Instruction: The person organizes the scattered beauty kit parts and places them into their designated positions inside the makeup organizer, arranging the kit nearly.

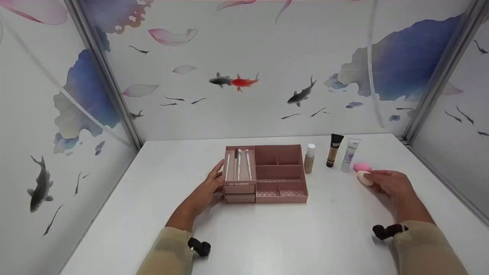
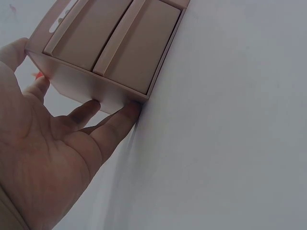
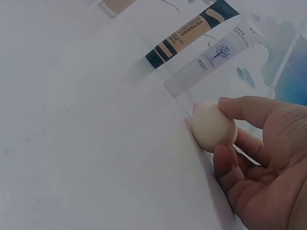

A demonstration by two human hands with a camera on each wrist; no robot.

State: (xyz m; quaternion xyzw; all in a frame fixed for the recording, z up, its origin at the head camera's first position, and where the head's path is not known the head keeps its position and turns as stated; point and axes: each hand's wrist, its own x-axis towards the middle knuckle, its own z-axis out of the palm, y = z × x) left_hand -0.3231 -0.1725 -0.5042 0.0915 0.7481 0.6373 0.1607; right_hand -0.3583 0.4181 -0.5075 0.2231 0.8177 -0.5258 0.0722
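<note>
My right hand (image 1: 391, 185) pinches a cream makeup sponge (image 3: 213, 125) between thumb and fingers at the right of the table. Just behind it lies a pink makeup sponge (image 1: 362, 167), mostly hidden in the right wrist view. On the other side, my left hand (image 2: 53, 139) rests its spread fingertips against the left side of a pink-brown desk organizer (image 1: 280, 172). Two small drawers (image 2: 139, 45) face front under the organizer's left tray, where several slim pencils or brushes (image 1: 239, 164) lie. The right-hand compartments of the organizer stand open at the top.
Beside the organizer stands a small bottle of beige liquid with a white cap (image 1: 310, 158). Farther right, a black and tan tube (image 1: 334, 150) and a white tube (image 1: 350, 154) stand near the back. Printed panels (image 1: 252, 110) wall the white table (image 1: 267, 236) behind and at both sides.
</note>
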